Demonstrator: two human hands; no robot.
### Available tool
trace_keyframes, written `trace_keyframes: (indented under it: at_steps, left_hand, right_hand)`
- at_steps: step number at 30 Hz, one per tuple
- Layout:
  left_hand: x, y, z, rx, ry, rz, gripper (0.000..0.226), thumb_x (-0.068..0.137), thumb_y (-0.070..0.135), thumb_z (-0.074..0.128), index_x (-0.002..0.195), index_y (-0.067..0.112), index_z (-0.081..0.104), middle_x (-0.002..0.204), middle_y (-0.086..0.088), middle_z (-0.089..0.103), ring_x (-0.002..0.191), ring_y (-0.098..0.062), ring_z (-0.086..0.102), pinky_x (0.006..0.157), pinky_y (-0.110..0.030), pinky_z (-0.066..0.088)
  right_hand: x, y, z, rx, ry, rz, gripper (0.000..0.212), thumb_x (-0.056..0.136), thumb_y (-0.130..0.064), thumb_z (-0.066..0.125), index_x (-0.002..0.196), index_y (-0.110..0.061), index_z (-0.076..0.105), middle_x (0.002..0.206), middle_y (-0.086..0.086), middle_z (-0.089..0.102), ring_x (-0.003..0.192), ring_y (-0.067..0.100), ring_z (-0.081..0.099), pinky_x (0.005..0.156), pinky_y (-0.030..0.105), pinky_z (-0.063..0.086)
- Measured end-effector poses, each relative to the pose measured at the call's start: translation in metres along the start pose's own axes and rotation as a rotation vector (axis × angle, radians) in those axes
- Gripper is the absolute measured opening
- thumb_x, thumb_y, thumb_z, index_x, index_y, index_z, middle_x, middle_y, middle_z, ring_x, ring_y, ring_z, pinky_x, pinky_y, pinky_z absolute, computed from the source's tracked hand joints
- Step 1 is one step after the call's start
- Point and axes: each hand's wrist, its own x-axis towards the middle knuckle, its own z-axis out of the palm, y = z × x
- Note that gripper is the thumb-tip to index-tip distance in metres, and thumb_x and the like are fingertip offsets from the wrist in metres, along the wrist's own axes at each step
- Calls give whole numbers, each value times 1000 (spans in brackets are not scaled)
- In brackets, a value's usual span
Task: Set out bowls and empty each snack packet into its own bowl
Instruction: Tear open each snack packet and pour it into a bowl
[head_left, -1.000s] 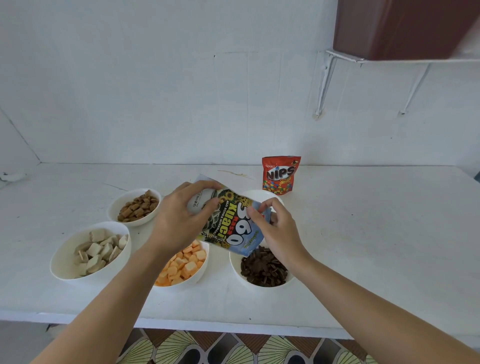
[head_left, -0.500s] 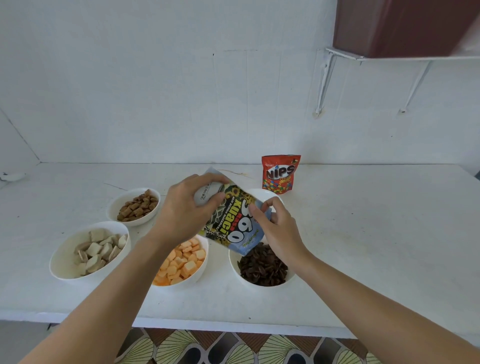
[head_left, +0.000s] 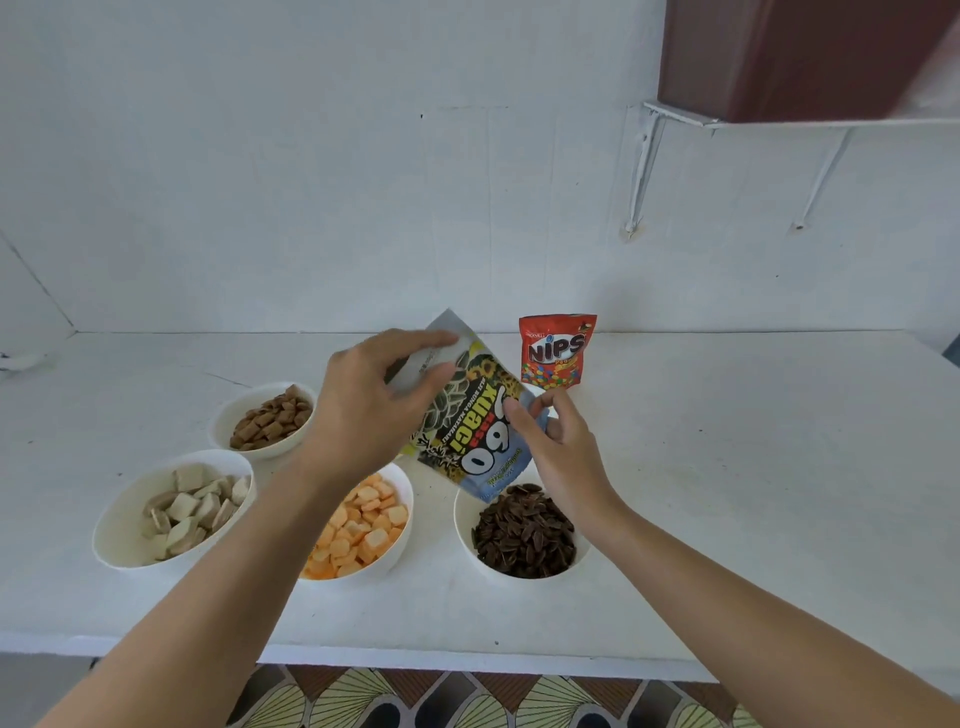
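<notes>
Tipping over the seed bowl (head_left: 462, 525), the seed packet (head_left: 467, 431) hangs just above its far rim, mouth lowest, long axis rising up-left away from the bowl. The right hand (head_left: 561, 457), nearer the bowl, pinches the mouth edge; the left hand (head_left: 363, 415) grips the raised tail. Beyond the bowl stands the Nips packet (head_left: 557, 351).

Pretty bright, soft even daylight, only faint shadows under the bowls (head_left: 511, 540). Wide-angle bending at the edges, upper-right cabinet (head_left: 800, 57) slightly blurry.
</notes>
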Motion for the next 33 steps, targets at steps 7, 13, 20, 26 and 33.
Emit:
trace_keyframes:
  at_steps: [7, 13, 20, 26, 33]
  left_hand:
    - [-13, -20, 25, 88, -182, -28, 18, 97, 27, 63, 113, 33, 70, 99, 11, 67, 89, -7, 66, 69, -26, 56]
    - [6, -3, 18, 91, -222, 53, 20, 96, 17, 65, 110, 30, 72, 82, 10, 72, 62, -10, 65, 52, -21, 51]
    - [33, 27, 11, 202, -378, 312, 15, 97, 22, 63, 107, 26, 73, 96, 21, 67, 86, 2, 63, 70, -10, 45]
    - [22, 20, 27, 180, -488, 383, 19, 101, 26, 59, 113, 25, 72, 102, 32, 63, 94, -1, 66, 77, -17, 51]
    - [22, 21, 35, 122, -527, 455, 22, 101, 11, 57, 110, 23, 73, 110, 12, 75, 103, -7, 71, 82, -39, 57]
  right_hand:
    - [-6, 22, -10, -350, -97, 135, 54, 88, -72, 45, 97, -19, 45, 90, 2, 71, 79, 7, 70, 69, 36, 59]
    - [-5, 13, -12, -540, 12, -50, 59, 77, -85, 44, 96, -29, 42, 101, -8, 47, 95, 12, 56, 72, 28, 51]
    - [-8, -10, -7, -270, 19, -234, 74, 71, -43, 86, 122, -18, 39, 113, -9, 55, 102, -15, 52, 71, 1, 43]
    - [-12, 9, -12, -231, 7, -204, 69, 72, -43, 85, 112, -20, 34, 98, -9, 66, 89, 3, 69, 69, 29, 58]
    - [-6, 0, -14, -177, -21, -211, 47, 78, -35, 82, 116, -27, 56, 101, -14, 71, 97, 0, 67, 80, 17, 52]
